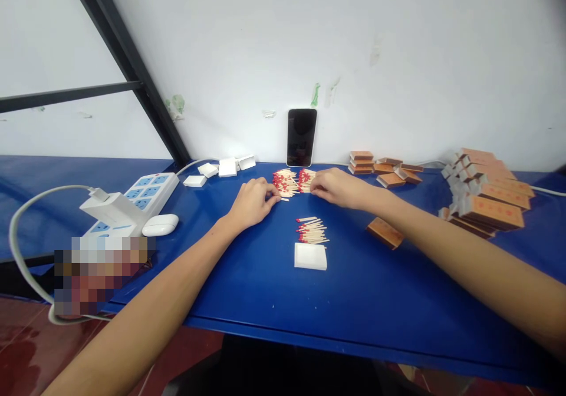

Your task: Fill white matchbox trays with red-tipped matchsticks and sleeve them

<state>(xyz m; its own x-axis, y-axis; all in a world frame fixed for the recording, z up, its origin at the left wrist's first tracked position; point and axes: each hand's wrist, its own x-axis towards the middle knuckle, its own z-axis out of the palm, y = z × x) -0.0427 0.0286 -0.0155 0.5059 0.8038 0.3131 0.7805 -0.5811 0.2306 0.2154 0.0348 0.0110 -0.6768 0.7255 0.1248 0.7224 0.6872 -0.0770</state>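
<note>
Match pile [292, 182] pinched betw. left hand [252, 203] & right hand [338, 187], grips seemingly closed; phone [302, 137] behind, tray [310, 256] nearer.

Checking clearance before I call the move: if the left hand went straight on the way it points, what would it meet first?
The match pile; the left hand seems to touch it with its fingertips. Past it, probably the right hand.
</note>
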